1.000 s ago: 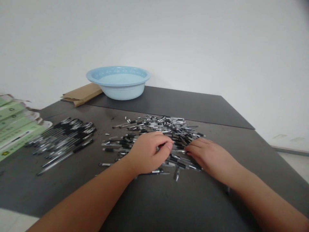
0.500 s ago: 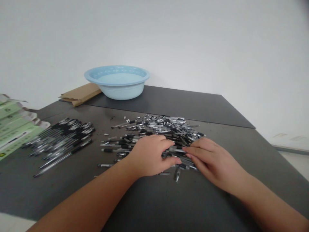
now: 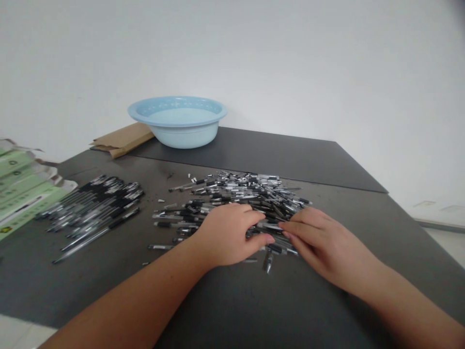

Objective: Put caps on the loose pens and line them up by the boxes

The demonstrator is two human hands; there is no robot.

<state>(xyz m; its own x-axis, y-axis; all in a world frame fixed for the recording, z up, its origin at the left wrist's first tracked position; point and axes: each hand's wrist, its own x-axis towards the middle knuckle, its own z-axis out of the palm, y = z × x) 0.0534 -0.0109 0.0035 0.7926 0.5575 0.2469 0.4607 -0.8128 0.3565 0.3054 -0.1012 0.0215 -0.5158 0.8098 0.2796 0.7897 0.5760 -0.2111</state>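
A heap of loose pens [image 3: 250, 186], clear-barrelled with black grips, lies across the middle of the table. At its near side, my left hand [image 3: 228, 235] is open over the pens, thumb and fingers apart. From the right, my right hand [image 3: 323, 242] reaches in with its fingertips pinched on the end of a pen [image 3: 269, 226], which points toward my left hand. The rest of that pen blends into the heap. A small clear pen part [image 3: 268, 262] rests just below the hands. To the left lies a second group of pens [image 3: 98, 208], lined up roughly parallel.
Green pen boxes [image 3: 29, 194] lie stacked at the left edge. At the back, a light blue basin [image 3: 185, 133] stands beside a flat brown paper bag [image 3: 121, 138]. The dark table [image 3: 363, 232] runs up to a white wall. A few tiny white bits [image 3: 161, 200] lie near the heap.
Both hands hold almost the same pose over the heap. The whole view has shifted very slightly; no pen has visibly moved.
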